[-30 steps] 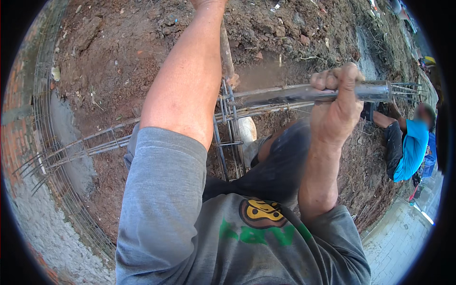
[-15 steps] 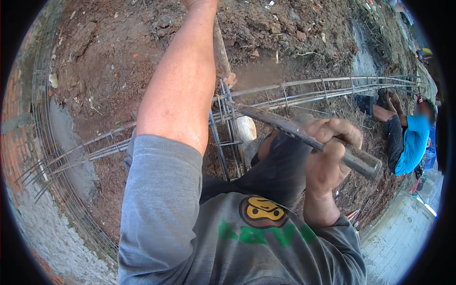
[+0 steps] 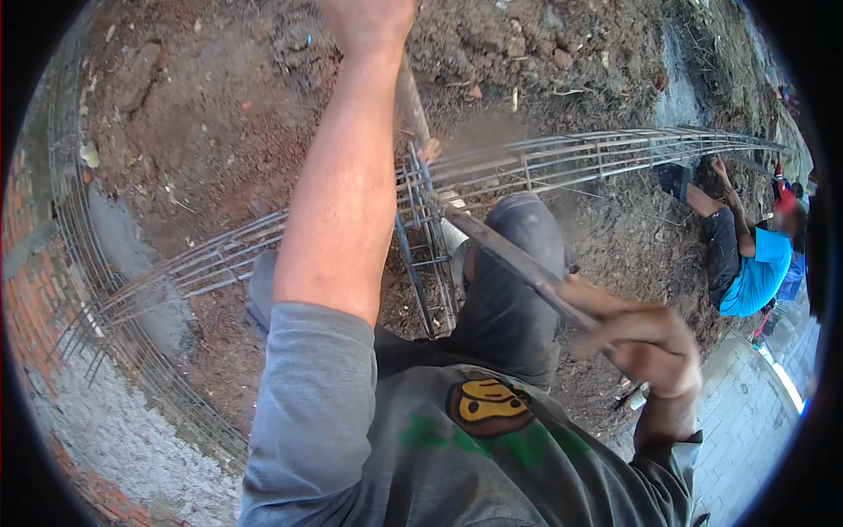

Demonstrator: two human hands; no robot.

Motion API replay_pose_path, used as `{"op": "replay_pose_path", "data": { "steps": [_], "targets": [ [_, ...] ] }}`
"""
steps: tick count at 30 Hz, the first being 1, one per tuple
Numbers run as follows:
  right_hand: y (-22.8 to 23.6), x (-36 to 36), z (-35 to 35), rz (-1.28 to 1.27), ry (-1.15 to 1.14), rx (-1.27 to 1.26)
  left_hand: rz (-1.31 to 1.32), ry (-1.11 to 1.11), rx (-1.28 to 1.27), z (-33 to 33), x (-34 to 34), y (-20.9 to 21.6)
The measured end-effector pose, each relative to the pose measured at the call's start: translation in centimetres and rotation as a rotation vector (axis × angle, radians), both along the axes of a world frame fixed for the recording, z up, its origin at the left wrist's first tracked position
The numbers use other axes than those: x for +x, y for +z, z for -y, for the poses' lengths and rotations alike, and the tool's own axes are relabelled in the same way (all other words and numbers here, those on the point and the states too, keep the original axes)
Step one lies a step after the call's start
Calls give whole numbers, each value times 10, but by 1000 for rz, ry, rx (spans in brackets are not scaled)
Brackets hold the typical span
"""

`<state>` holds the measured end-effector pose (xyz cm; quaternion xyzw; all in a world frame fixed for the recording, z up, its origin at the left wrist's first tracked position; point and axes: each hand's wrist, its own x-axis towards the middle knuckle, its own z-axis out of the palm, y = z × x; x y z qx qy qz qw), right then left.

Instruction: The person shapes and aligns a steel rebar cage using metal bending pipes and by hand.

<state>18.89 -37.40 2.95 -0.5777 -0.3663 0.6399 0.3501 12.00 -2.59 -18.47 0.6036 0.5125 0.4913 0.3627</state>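
My right hand [image 3: 645, 347], blurred by motion, is closed round the near end of a long dark bar [image 3: 514, 255]. The bar slants up-left to the crossing of two steel rebar cages. One long cage [image 3: 562, 171] runs sideways across the soil; a short cage [image 3: 428, 255] crosses it towards me, between my legs. My left hand [image 3: 369, 22] is at the top edge, its fingers out of the picture. A brownish pole [image 3: 411, 101] runs from beside that hand down to the crossing. My left forearm covers part of the long cage.
Another person in a blue shirt [image 3: 762, 272] sits at the right by the long cage's far end. More rebar cages [image 3: 75, 202] lie along a brick wall [image 3: 31, 263] at the left. Paving [image 3: 746, 413] lies lower right; loose soil [image 3: 202, 97] surrounds the cages.
My right hand has moved down and right, and the dark bar slants more steeply. The long cage's rods now look more spread. More of my left hand shows at the top.
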Motion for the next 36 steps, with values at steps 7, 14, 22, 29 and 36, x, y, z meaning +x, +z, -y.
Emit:
{"op": "replay_pose_path", "data": {
  "steps": [7, 14, 22, 29, 36],
  "targets": [
    [27, -14, -18, 51, -16, -638, -354, -61, -228, 12, -20, 37],
    [12, -14, -26, -186, -273, -918, -119, -384, -619, 4, -20, 73],
    [5, -26, -27, 31, -217, -929, -120, -551, -634, 74, -21, 119],
    [-1, -75, -28, 578, -214, -643, -95, -606, -624, 47, -42, 96],
    [-13, -64, -33, 495, -125, -845, -206, -605, -993, -30, -50, 85]
  ]
}}
